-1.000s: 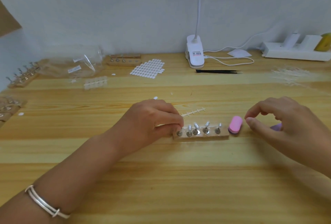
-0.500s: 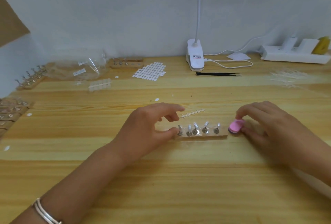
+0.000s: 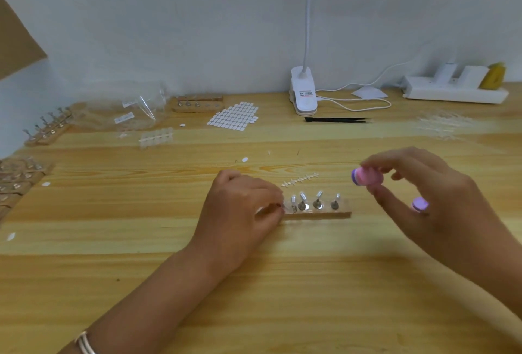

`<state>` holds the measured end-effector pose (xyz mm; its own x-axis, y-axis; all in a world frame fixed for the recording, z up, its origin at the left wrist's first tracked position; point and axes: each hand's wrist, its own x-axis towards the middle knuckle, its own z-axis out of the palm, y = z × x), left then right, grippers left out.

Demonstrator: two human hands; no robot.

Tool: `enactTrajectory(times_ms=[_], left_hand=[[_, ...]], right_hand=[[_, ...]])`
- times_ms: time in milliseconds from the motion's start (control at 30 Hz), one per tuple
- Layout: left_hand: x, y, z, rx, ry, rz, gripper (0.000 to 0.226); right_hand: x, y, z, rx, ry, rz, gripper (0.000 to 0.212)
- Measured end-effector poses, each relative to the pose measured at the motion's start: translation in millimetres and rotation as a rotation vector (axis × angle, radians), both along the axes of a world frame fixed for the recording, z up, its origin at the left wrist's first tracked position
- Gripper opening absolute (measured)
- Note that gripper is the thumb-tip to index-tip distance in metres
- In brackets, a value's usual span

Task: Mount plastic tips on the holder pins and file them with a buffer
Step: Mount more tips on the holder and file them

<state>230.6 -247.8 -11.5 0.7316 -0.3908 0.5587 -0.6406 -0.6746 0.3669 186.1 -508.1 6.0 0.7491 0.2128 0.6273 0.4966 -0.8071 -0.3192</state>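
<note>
The left hand covers the left end of the holder, hiding whatever stands there. The buffer pinched in the right hand is motion-blurred. The neck of the lamp runs off the top edge.

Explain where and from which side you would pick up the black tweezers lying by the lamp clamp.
Probably at the thicker left end, from above: the black tweezers lie flat on the table, tapering to fine points on the right.

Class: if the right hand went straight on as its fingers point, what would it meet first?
With the buffer leading, probably the left hand at the holder, after passing over the pinned tips; height unclear.
</note>
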Motion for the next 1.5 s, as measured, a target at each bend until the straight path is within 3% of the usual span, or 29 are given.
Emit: enactTrajectory(times_ms=[100, 233, 400, 833, 1000, 1167, 1333, 1500], left_hand=[[-9.3, 0.7, 7.0, -0.192, 0.120, 0.051, 0.008], [-22.3, -1.8, 14.6, -0.526, 0.472, -0.127, 0.009], [-31.4, -9.6, 12.8, -0.645, 0.713, -0.247, 0.010], [-39.3, -15.4, 11.1, -0.682, 0.789, -0.246, 0.011], [-40.8, -16.3, 11.6, -0.674, 0.792, -0.282, 0.018], [-42.3, -15.6, 11.6, -0.667, 0.803, -0.215, 0.015], [-43.5, -17.3, 12.3, -0.670, 0.817, -0.226, 0.027], [-43.4, -15.6, 10.6, -0.672, 0.818, -0.200, 0.020]], right_hand=[[-8.1, 15.8, -8.3, -0.020, -0.094, 0.077, 0.019], [-20.0, 32.5, -14.9, 0.077, -0.185, 0.217, 0.021], [-23.3, 41.8, -16.9, 0.105, -0.259, 0.327, 0.024], [-17.7, 30.8, -18.6, 0.051, -0.306, 0.206, 0.022], [-24.0, 41.3, -21.0, 0.067, -0.304, 0.277, 0.026], [-18.3, 29.5, -16.1, 0.022, -0.303, 0.171, 0.022], [-23.5, 40.8, -19.2, 0.029, -0.296, 0.218, 0.022], [-17.4, 28.3, -15.7, 0.022, -0.290, 0.121, 0.022]])
